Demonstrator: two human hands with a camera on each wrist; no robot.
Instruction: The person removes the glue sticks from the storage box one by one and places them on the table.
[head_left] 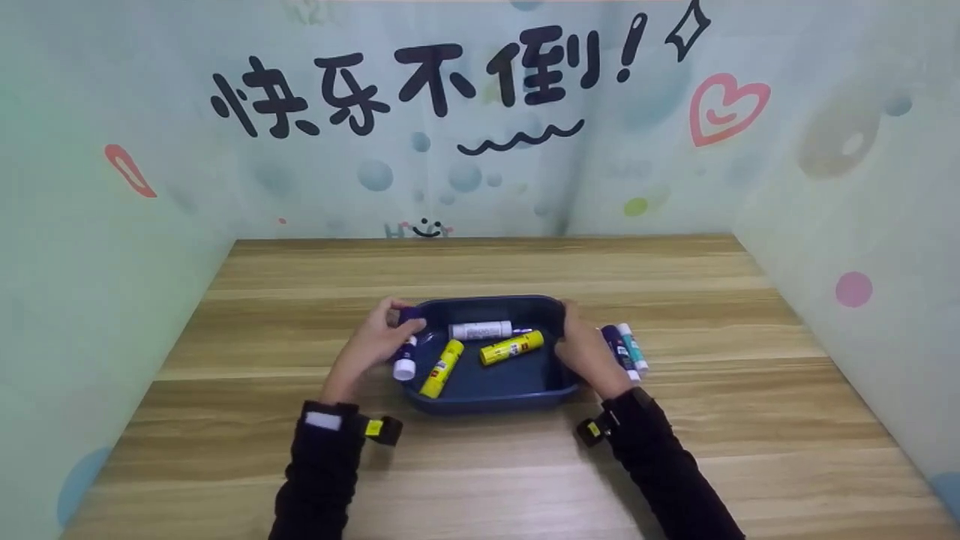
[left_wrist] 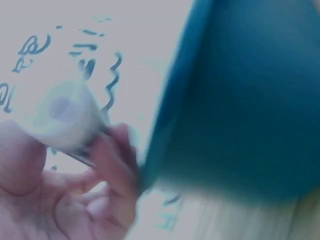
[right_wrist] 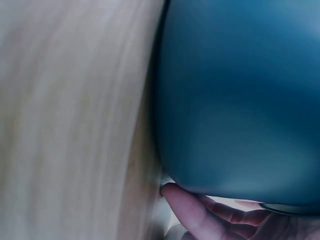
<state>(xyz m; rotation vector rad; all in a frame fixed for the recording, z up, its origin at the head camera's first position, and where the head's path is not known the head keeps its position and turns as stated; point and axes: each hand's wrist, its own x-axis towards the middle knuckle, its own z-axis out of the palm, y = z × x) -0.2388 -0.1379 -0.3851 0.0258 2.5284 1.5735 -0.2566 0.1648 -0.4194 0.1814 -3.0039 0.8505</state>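
The left hand [head_left: 369,339] pinches a purple tube [head_left: 406,360] at the left edge of a blue basin [head_left: 491,402], midway across the bench [head_left: 480,480]; inside, a yellow tube [head_left: 442,369] lies by the front-left corner, a white tube [head_left: 480,331] along the back, another yellow tube [head_left: 511,348] right of centre; the right hand [head_left: 589,346] grips the basin's right edge; rightmost lie a dark tube [head_left: 618,348] and a teal tube [head_left: 634,347].

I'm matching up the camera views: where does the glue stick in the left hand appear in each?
Head: the glue stick is left of centre, in the left hand.
Left wrist: left of centre, blurred, its white end facing the camera.
Right wrist: not in it.
Shared landmark: the blue tub.
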